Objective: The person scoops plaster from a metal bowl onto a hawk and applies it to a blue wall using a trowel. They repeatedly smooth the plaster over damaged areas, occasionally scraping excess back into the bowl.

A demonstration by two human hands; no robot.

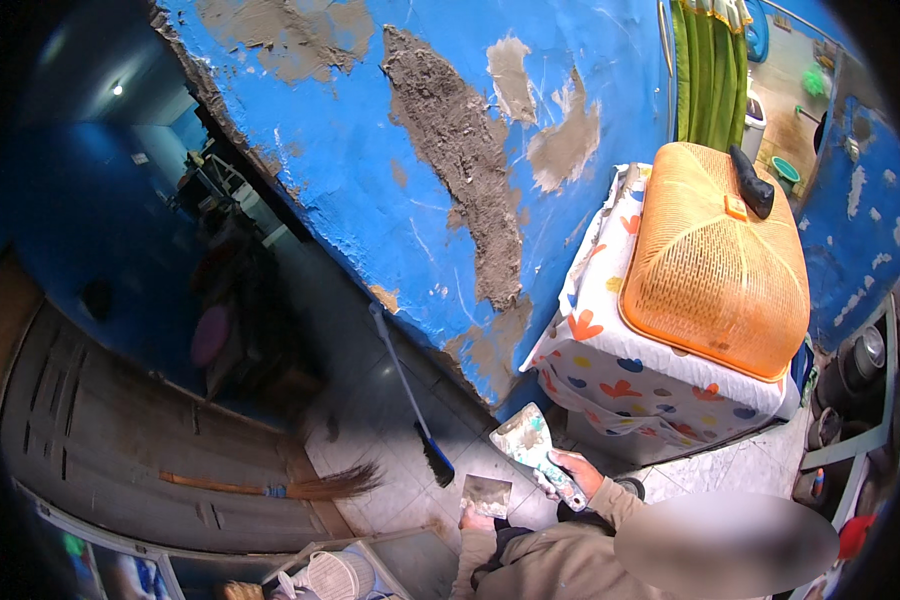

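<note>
Low in the middle, my right hand point(575, 470) grips the handle of a wide, paint-spattered putty knife point(520, 432), its blade tilted up toward the wall. My left hand point(476, 522) holds a smaller square-bladed scraper point(488, 492), stained with grey, just left of and below the knife. Above both, the blue wall point(325, 120) has rough patches of exposed grey plaster point(465, 170).
An orange mesh cover point(710, 280) and a black object top a cloth-covered stand point(610, 390) at right, near pots point(860, 355). A broom point(400, 370) leans on the wall's edge; a straw broom point(330, 482) lies by a wooden door point(90, 420). A dim room opens at left.
</note>
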